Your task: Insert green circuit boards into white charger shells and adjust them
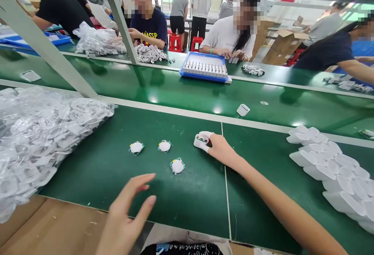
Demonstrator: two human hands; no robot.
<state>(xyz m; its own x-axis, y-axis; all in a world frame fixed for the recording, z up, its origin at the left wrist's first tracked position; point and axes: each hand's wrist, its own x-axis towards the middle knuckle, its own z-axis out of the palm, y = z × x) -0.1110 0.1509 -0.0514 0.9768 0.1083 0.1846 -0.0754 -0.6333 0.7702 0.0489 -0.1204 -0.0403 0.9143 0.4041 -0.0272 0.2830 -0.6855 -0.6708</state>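
My right hand [217, 146], with white covers on its fingertips, grips a small white plastic housing [200, 143] on the green tabletop. Through the open end of the housing, something dark and green shows inside. My left hand [131, 204] hovers over the near edge of the table, thumb and fingers apart, with nothing between them. Ahead of it lie three small green circuit boards with round white tops: a left board [136, 147], a middle board [164, 146] and a nearer board [177, 166].
A clear bag of white plastic parts [58, 130] covers the left side. Rows of white housings [336, 165] stand at right. Beyond a white rail, a single white housing [243, 110] sits on the green belt [175, 87]. Co-workers sit opposite, near a blue tray [189, 76].
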